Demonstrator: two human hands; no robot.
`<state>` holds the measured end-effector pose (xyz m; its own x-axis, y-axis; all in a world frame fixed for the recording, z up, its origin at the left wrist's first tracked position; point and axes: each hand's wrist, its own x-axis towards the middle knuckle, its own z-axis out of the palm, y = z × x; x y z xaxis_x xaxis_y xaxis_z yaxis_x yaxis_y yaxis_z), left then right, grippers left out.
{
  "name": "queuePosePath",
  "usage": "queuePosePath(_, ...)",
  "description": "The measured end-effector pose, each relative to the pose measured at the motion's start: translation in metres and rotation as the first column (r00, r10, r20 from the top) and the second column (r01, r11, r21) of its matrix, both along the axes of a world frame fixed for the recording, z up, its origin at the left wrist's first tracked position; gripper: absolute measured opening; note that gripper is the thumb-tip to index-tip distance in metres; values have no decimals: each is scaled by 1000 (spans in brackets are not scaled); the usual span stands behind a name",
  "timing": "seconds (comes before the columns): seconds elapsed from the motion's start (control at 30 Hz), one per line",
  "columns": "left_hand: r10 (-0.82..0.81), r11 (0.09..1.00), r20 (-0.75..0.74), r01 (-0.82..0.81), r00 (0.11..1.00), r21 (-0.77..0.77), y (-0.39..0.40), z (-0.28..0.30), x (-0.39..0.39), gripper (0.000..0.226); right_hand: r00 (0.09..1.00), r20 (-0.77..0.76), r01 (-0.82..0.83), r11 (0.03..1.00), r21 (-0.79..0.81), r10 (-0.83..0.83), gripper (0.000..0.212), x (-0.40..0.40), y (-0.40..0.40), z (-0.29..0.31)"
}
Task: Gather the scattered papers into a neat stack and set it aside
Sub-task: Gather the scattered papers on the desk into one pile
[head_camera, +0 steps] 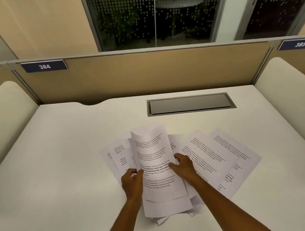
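Observation:
Several printed white sheets lie on the white desk (50, 162). A loose bundle of papers (156, 167) is lifted in the middle, bowed upward, its lower ends fanned out unevenly. My left hand (133, 182) grips the bundle's left edge, thumb on top. My right hand (183, 166) holds the right edge with fingers curled on the top sheet. More sheets (224, 156) lie spread flat to the right, overlapping. A few other sheets (117, 154) poke out behind the bundle on the left.
A grey cable hatch (190, 103) is set into the desk behind the papers. A tan partition (144, 73) closes the back, with number plates 384 (44, 66) and 385 (300, 44). Cream side dividers (4, 114) flank the desk.

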<state>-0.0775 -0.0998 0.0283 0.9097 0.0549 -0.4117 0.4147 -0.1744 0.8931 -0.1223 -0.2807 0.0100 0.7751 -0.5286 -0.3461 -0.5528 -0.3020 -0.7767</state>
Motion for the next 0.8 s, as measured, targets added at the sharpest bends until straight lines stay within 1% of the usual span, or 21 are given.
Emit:
queuePosePath(0.03,13,1000,-11,-13,1000,-12,0,0,1,15,1000,18,-6,999,36,6,25,-1,2,2)
queuePosePath(0.13,64,998,-18,-64,998,-14,-1,-1,3,19,999,53,-4,998,66,0,33,-2,5,7)
queuePosePath(0.23,87,996,-65,-87,994,1,-5,1,7,20,994,93,48,995,82,-56,32,-4,4,10)
queuePosePath(0.37,78,997,-165,-82,983,-13,-12,6,15,46,975,150,143,979,144,-164,34,-12,0,16)
queuePosePath(0.47,38,999,-171,-35,985,23,-24,7,22,46,947,153,249,946,209,-283,43,-23,-6,19)
queuePosePath(0.57,-64,996,-136,72,989,54,-42,9,29,31,899,115,384,887,255,-422,55,-38,-15,20)
queuePosePath(0.67,-283,951,-89,291,955,101,-63,11,34,19,846,42,501,818,283,-532,58,-56,-25,20)
queuePosePath(0.73,-404,901,-44,406,914,152,-79,11,36,14,826,2,540,793,283,-564,48,-69,-30,17)
queuePosePath(0.8,-501,847,7,488,866,212,-93,10,38,13,812,-19,565,778,275,-583,29,-81,-31,15)
